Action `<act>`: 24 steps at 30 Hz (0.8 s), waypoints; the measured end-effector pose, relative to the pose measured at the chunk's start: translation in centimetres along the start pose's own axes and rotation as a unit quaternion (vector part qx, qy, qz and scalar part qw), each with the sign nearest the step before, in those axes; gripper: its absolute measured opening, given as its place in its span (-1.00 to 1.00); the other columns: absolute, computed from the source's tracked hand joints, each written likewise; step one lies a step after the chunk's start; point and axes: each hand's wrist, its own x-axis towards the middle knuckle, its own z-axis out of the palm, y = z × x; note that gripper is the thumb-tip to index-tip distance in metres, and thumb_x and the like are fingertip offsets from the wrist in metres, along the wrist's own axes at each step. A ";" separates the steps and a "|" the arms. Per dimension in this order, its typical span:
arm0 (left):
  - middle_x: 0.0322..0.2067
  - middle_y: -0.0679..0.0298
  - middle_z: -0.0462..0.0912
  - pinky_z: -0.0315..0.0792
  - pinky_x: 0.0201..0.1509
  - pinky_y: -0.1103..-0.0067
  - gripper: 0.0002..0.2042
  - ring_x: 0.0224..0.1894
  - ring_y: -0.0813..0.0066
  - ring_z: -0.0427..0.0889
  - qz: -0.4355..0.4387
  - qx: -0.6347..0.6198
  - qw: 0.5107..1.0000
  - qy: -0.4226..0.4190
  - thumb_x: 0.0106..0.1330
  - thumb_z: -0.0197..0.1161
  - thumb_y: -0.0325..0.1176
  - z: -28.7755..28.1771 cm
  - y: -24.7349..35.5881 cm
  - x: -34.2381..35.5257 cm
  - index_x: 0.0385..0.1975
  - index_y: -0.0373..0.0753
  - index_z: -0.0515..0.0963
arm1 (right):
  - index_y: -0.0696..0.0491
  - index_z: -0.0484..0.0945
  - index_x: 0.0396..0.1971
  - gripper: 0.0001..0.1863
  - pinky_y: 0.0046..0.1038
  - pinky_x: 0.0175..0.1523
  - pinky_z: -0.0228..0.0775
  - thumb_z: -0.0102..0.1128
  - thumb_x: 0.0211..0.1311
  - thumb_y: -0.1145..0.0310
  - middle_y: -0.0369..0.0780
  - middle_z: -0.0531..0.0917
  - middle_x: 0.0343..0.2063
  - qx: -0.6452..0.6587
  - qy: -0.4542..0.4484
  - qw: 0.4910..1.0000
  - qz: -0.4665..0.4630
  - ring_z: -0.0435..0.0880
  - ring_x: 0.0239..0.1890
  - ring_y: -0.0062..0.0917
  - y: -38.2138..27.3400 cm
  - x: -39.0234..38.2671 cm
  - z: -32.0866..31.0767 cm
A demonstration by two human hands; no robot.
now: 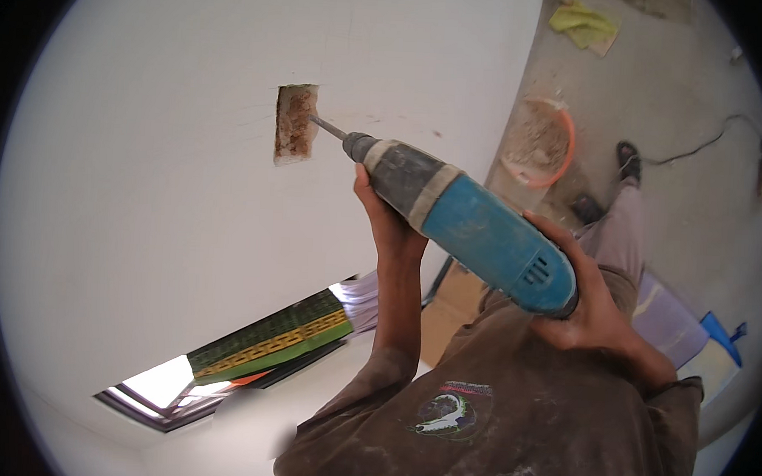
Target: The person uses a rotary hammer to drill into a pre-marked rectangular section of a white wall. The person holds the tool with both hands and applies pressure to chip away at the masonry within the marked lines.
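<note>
A blue and dark grey rotary hammer drill [487,234] is held slantwise in both hands, its nose toward the white wall [184,85]. Its metal bit [329,127] meets the right edge of a rectangular recess [295,124] cut into the plaster, where rough brown masonry shows. My left hand [386,217] is wrapped under the grey front housing, just behind the chuck. At the rear end, my right hand [587,298] is closed round the handle; the trigger is hidden.
On the floor to the right stands an orange-rimmed tub [569,148] of rubble. Beyond lies a yellow cloth [584,26]. A black cable [691,154] runs across the floor near my feet. A window [248,360] with a patterned curtain is at lower left, and a cardboard piece [454,313] lies beneath the drill.
</note>
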 end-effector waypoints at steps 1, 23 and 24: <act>-0.11 0.20 0.61 0.53 0.07 0.36 -0.42 -0.04 0.33 0.62 -0.012 -0.021 1.000 -0.018 0.44 -0.11 0.25 0.1 -0.3 -0.3 0.02 -0.19 0.47 | 0.14 0.11 0.41 -0.02 -0.46 0.32 0.17 0.20 -0.19 0.54 -0.01 0.48 0.16 0.001 0.004 1.000 0.012 0.48 0.24 -0.34 -0.1 -0.3 -0.2; -0.17 0.23 0.60 0.57 0.09 0.46 -0.43 -0.07 0.40 0.64 0.132 -0.305 0.942 0.038 0.37 0.08 0.25 8.8 4.7 10.7 0.01 -0.19 0.44 | 0.20 0.13 0.37 -0.07 -0.37 0.33 0.19 0.15 -0.20 0.58 -0.08 0.46 0.14 -0.235 -0.208 0.946 0.085 0.42 0.24 -0.41 -16.8 21.5 -7.9; -0.16 0.22 0.60 0.57 0.10 0.45 -0.43 -0.06 0.39 0.64 0.140 -0.317 0.937 0.037 0.37 0.08 0.25 9.3 5.0 11.3 0.01 -0.19 0.44 | 0.20 0.14 0.36 -0.08 -0.36 0.32 0.20 0.17 -0.18 0.58 -0.07 0.47 0.13 -0.248 -0.218 0.940 0.082 0.42 0.23 -0.41 -17.9 22.6 -8.0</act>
